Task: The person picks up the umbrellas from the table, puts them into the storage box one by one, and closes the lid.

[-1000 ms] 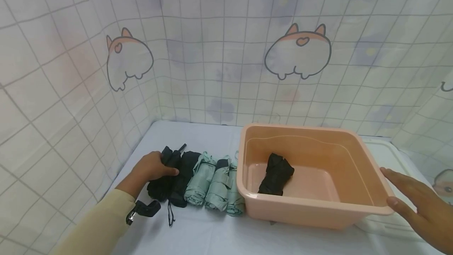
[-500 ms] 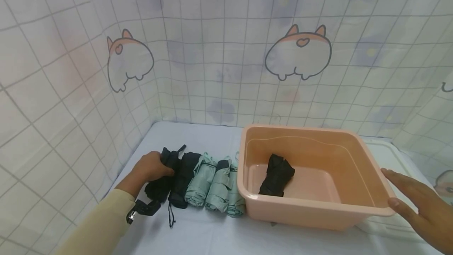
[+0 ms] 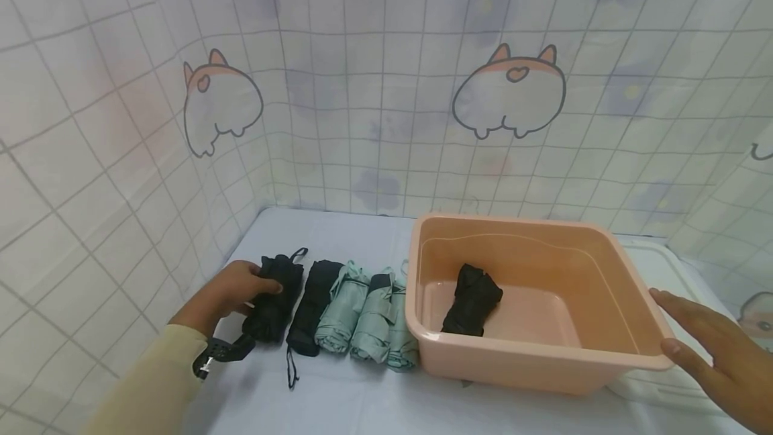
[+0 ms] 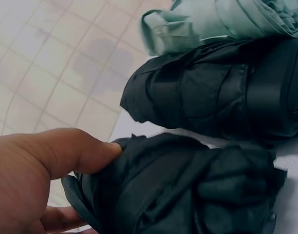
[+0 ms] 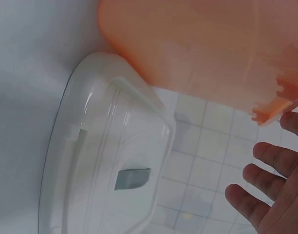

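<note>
My left hand (image 3: pixel 232 291) grips a folded black umbrella (image 3: pixel 276 307) at the left end of a row, thumb on top in the left wrist view. The fingers beneath it are partly hidden. A narrow gap parts it from a second black umbrella (image 3: pixel 315 307), beside which lie mint-green folded umbrellas (image 3: pixel 341 315). One more black folded bundle (image 3: pixel 472 297), likely an umbrella, lies inside the peach plastic tub (image 3: pixel 507 364). At the tub's right rim, my right hand (image 3: pixel 718 348) has its fingers extended, thumb near or touching the rim.
A white plastic lid or box (image 5: pixel 115 156) lies beneath and right of the tub. White cloth (image 3: pixel 314 408) covers the table. Grid-patterned fabric (image 3: pixel 374 86) with cartoon corgis hangs behind and at both sides.
My left hand has drawn the outermost black umbrella leftward, away from the second black one, opening a gap between them. The right hand and tub have stayed in place.
</note>
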`<state>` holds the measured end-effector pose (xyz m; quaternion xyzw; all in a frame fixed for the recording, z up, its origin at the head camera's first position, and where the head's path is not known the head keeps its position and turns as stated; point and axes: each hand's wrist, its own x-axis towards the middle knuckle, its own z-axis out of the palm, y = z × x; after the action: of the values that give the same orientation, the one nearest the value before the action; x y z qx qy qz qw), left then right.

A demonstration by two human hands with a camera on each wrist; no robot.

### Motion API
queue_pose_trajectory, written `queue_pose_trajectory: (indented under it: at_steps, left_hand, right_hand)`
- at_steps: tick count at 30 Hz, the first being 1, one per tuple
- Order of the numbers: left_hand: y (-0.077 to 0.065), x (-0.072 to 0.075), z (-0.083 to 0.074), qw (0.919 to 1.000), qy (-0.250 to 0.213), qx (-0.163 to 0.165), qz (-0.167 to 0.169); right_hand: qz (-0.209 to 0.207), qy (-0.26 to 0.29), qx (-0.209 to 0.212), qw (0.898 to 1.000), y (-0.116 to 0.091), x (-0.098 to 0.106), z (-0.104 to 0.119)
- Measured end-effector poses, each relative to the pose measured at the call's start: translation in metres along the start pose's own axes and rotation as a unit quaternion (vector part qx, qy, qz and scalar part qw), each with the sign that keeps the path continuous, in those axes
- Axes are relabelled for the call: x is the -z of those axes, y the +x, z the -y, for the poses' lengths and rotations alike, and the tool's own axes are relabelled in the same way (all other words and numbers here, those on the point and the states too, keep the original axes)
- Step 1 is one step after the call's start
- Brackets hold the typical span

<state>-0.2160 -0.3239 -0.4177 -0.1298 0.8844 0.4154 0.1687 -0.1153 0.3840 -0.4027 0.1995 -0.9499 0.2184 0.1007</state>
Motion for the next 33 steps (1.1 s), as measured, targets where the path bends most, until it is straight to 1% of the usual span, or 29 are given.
queue_pose_trajectory:
  at_steps: [4,10,17,22,28,33]
  left_hand:
    - [0.001,0.004,0.004,0.9995,-0.028,0.007,0.009]
    - [-0.004,0.006,-0.001,0.9983,-0.056,0.008,0.013]
    - [-0.007,0.007,-0.012,0.9968,-0.079,-0.008,0.007]
    - [-0.009,0.007,-0.018,0.9959,-0.088,-0.017,0.012]
    - [-0.009,0.004,-0.024,0.994,-0.102,-0.033,0.022]
    - [-0.014,0.002,-0.034,0.9917,-0.114,-0.051,0.028]
  right_hand:
    - [0.006,-0.007,-0.016,1.0,-0.002,-0.001,0.002]
    - [0.009,-0.004,-0.022,1.0,-0.001,0.0,0.003]
    - [0.008,0.008,-0.012,1.0,-0.001,0.0,-0.003]
    - [0.012,0.012,-0.011,1.0,0.0,0.001,-0.007]
    - [0.026,0.002,-0.022,0.999,0.0,0.001,-0.007]
    - [0.034,-0.007,-0.033,0.999,-0.001,0.001,-0.006]
